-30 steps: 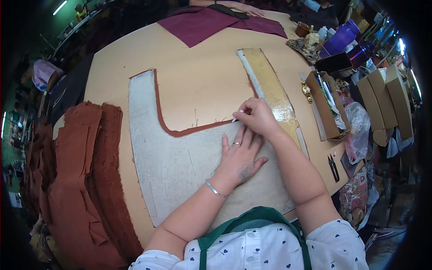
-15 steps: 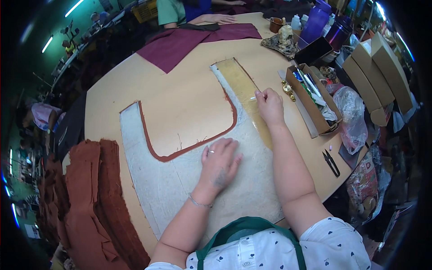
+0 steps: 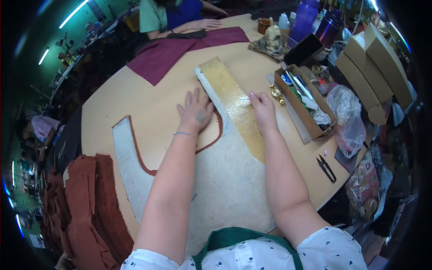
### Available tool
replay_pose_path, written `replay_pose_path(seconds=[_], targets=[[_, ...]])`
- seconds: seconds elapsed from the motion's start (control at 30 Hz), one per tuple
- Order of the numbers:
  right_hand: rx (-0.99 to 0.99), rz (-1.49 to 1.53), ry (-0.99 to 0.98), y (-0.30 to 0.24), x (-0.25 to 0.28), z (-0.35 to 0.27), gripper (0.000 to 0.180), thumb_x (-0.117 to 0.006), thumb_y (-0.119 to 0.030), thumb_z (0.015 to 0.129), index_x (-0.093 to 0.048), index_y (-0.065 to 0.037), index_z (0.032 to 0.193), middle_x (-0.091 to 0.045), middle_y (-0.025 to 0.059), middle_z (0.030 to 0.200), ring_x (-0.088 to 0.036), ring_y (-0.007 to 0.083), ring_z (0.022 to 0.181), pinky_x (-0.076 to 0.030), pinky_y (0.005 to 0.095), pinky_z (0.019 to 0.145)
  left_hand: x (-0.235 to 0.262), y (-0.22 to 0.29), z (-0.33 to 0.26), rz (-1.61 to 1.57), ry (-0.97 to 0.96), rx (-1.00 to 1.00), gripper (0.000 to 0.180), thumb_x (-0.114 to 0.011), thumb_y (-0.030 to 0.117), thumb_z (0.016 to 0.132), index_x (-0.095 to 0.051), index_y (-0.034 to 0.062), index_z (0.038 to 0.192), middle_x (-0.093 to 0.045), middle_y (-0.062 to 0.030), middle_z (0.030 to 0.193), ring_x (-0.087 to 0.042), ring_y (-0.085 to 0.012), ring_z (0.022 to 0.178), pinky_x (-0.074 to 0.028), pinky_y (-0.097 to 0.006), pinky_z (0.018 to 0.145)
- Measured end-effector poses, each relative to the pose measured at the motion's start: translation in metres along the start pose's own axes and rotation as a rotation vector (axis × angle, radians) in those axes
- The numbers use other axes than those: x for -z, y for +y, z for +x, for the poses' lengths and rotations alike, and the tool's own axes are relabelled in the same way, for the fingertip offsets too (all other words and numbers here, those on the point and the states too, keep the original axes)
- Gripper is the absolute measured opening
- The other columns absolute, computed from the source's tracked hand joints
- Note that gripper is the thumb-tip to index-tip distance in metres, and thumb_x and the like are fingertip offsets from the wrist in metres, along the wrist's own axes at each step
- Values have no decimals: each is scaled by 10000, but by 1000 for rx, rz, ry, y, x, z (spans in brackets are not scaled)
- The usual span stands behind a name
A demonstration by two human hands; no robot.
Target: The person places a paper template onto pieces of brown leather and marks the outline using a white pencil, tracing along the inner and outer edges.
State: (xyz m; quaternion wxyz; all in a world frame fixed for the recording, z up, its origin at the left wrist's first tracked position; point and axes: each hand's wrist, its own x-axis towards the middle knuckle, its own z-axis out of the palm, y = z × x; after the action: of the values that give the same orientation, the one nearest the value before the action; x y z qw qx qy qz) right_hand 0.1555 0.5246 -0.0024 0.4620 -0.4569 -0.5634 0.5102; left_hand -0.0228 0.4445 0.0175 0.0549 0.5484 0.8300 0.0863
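A large pale grey U-shaped pattern piece [image 3: 234, 180] lies flat on the table, with a yellowish shiny strip [image 3: 229, 94] along its right arm. Rust-brown fabric [image 3: 136, 148] shows as a narrow border along the inner curve. My left hand [image 3: 196, 111] rests palm down inside the U, fingers spread, against the inner edge of the right arm. At the outer edge of the yellow strip, my right hand [image 3: 263, 108] is closed in a pinch. A small whitish tip shows by its fingertips; what it belongs to is too small to name.
Stacked rust-brown fabric [image 3: 85, 198] sits at the left. On the right are a gold wristwatch [image 3: 277, 94], a cardboard box of pens [image 3: 315, 121] and black thread snips [image 3: 326, 168]. Across the table, another person's hand [image 3: 204, 24] lies by maroon fabric [image 3: 171, 54].
My left hand has moved up and forward from the lower part of the pattern to the inside of its right arm. My right hand stays pinched at the outer edge. The view has shifted slightly.
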Motion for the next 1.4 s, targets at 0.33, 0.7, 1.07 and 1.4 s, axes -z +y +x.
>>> replay_pose_path(seconds=[0.33,0.7,1.07,1.4], targets=[[29,-327,3,-8,-5,-8,325,-587,-319,827,-566,-9,734,-596,125,693,-545,262,690,-436,372,664,-2,-2,1,-32,40,68,488,-362,400,900,-339,232,1358,-196,-78,1459,-144,-279,1352,-131,-604,1029],[126,-589,7,-6,-14,-15,314,-590,-334,816,-569,-34,726,-596,122,793,-516,332,811,-418,430,739,-11,-11,9,-74,118,159,559,-341,428,899,-269,172,1391,-204,-80,1458,-151,-285,1350,-147,-583,1032],[179,-515,70,3,-11,-11,284,-634,-288,802,-563,-22,732,-576,94,682,-521,234,707,-433,365,663,-2,59,-172,-272,94,-407,458,-580,279,799,-498,73,1200,-418,-129,1297,-379,-287,1215,-330,-490,969],[-89,-204,-541,-33,-14,-37,166,-675,-152,799,-577,-32,739,-537,-28,660,-441,33,597,-343,183,533,-8,51,-175,-304,86,-359,500,-518,353,827,-442,130,1269,-340,-105,1363,-269,-291,1291,-250,-524,1011]])
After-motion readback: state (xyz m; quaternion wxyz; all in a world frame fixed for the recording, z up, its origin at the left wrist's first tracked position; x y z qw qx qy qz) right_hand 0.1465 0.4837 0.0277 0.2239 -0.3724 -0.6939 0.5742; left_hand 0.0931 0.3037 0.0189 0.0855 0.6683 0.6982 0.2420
